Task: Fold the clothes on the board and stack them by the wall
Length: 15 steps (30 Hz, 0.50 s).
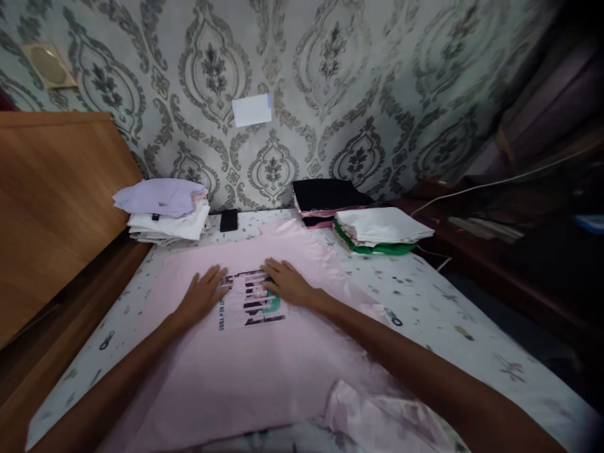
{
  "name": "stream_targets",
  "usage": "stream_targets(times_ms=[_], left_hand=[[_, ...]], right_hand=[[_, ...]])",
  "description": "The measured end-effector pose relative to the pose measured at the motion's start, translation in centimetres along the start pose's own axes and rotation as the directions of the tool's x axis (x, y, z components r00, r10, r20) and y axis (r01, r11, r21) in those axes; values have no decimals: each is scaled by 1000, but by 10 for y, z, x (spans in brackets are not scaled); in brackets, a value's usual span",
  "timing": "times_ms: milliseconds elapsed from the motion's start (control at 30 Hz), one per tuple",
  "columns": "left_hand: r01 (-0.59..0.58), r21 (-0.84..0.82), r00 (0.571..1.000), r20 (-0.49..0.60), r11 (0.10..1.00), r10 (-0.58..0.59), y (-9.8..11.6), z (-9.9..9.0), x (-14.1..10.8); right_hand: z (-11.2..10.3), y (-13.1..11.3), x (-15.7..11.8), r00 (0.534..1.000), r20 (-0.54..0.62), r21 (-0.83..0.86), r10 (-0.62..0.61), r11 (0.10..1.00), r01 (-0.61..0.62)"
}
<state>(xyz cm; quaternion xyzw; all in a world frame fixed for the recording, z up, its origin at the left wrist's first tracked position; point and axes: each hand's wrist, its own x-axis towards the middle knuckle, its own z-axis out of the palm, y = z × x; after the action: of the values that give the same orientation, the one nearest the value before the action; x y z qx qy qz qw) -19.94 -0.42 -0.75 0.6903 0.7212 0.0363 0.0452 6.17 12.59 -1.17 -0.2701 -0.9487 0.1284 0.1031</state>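
A pale pink T-shirt lies spread out in front of me, with a dark and green printed design on it. My left hand rests flat on the fabric at the left side of the print, fingers stretched out. On the print's right side lies my right hand, also flat, its fingertips over part of the lettering. Neither hand grips anything. Part of the shirt, at the lower right, is bunched up near my right forearm.
Folded clothes with a lilac piece on top stand at the back left, beside a black phone. At the back right are a black-topped pile and a white-and-green pile. A wooden panel borders the patterned sheet on the left.
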Motion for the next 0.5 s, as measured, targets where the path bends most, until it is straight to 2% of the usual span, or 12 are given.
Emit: stream_targets(times_ms=[167, 267, 367, 500], left_hand=[[249, 27, 968, -37, 968, -248, -72, -8, 40], [325, 52, 943, -96, 944, -319, -108, -8, 55], [348, 63, 929, -157, 936, -335, -125, -6, 64], [346, 60, 919, -225, 936, -325, -131, -2, 71]], right_hand=[[-17, 87, 19, 968, -139, -49, 209, 975, -217], [-28, 121, 25, 940, -186, -66, 287, 951, -303], [-38, 138, 41, 926, -190, -80, 327, 935, -346], [-48, 151, 85, 904, -186, -113, 385, 905, -409]])
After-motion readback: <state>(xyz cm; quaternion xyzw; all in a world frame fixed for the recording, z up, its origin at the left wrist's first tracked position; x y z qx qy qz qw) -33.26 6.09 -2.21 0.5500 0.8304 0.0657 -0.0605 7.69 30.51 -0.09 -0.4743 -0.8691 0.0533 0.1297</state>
